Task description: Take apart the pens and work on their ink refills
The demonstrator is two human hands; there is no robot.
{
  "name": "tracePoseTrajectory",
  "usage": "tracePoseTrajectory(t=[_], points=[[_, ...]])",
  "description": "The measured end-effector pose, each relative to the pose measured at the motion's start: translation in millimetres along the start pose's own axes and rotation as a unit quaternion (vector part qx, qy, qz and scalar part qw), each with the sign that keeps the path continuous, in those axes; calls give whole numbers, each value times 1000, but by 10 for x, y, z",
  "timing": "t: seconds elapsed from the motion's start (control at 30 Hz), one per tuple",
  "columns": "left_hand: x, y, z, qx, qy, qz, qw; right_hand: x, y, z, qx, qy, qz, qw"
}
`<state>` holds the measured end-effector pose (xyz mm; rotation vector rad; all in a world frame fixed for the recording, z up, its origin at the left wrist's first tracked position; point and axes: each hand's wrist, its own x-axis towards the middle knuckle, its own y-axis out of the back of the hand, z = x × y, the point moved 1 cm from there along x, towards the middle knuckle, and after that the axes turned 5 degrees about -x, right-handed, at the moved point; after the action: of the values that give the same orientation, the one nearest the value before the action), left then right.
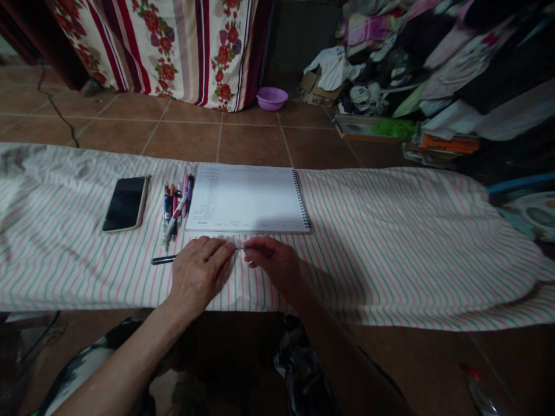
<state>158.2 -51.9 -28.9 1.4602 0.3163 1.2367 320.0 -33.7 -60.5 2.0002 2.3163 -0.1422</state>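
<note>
Just in front of the notebook, my left hand (202,266) is closed with its palm down over a dark pen (163,260), whose black end sticks out to the left. A thin, pale rod-like tip (239,248) shows in the gap between both hands. My right hand (275,260) pinches its far end between thumb and fingers. Whether tip and pen are one piece is hidden under the left fingers. The spiral notebook (255,199) lies open at a mostly blank page, with printed text down its left side. Several pens (176,208) lie in a bunch to its left.
A phone (125,203) with a dark screen lies left of the pens on the striped cloth (390,242). Beyond, on the tiled floor, stand a purple basin (272,99) and a cardboard box (318,89). Clothes (459,63) are heaped at right. A bottle (481,393) lies lower right.
</note>
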Motion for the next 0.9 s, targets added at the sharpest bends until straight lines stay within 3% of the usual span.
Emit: tracePoseTrajectory(t=[0.47,0.9], points=[[0,-8,-29,-7,6,0,1000,26,35,63,-41,18,21,999],[-19,-57,-49,-56,61,-25,996,23,30,33,-52,2,14,999]])
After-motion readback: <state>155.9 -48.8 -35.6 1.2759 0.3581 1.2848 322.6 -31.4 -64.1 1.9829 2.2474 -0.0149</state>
